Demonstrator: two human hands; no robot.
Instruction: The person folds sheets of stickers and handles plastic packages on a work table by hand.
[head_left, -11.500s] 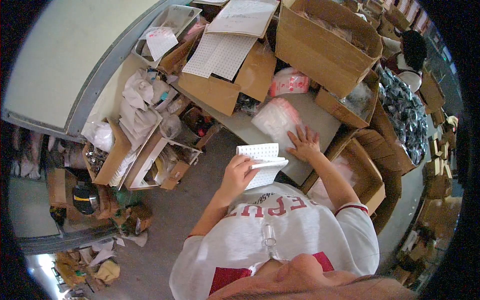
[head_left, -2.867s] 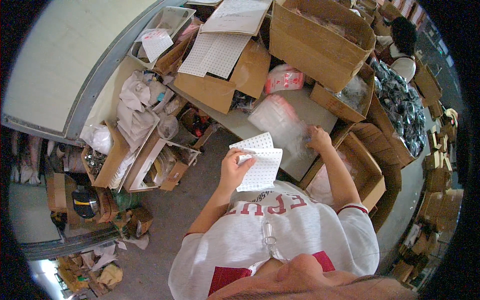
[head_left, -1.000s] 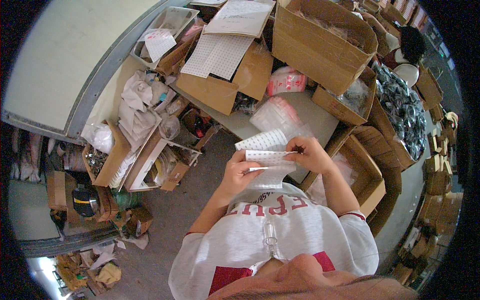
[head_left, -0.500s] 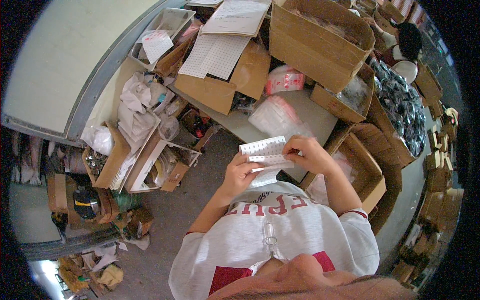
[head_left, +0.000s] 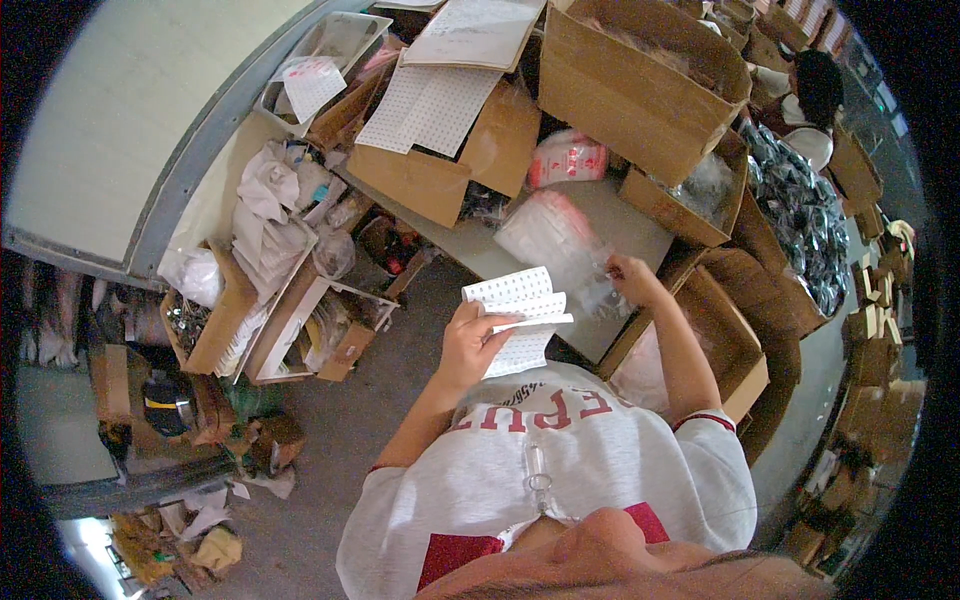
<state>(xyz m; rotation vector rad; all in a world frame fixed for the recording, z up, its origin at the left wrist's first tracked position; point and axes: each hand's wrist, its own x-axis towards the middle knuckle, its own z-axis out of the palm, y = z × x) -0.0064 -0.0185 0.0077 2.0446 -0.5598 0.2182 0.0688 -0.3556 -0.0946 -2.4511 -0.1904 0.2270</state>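
Observation:
My left hand (head_left: pixel 466 347) grips a folded white label sheet (head_left: pixel 522 348) printed with rows of small dark marks, thumb on top. The sheet's folds fan out in front of my chest. Over the grey table, my right hand (head_left: pixel 632 281) is closed in a pinch at the near right edge of a pile of clear plastic bags (head_left: pixel 545 228). What sits between those fingertips, if anything, is too small to make out. Beyond the pile lies a plastic-wrapped pack (head_left: pixel 568 160) with red print.
An open cardboard box (head_left: pixel 735 365) stands right beside my right forearm. Larger cartons (head_left: pixel 640 85) line the table's far side, one (head_left: pixel 800 215) full of dark wrapped items. More printed sheets (head_left: pixel 430 105) lie on a carton. Another person (head_left: pixel 815 95) is at the far right.
My right hand has left the label sheet and moved right and away to the plastic bags. My left hand still holds the sheet, slightly lower and further left.

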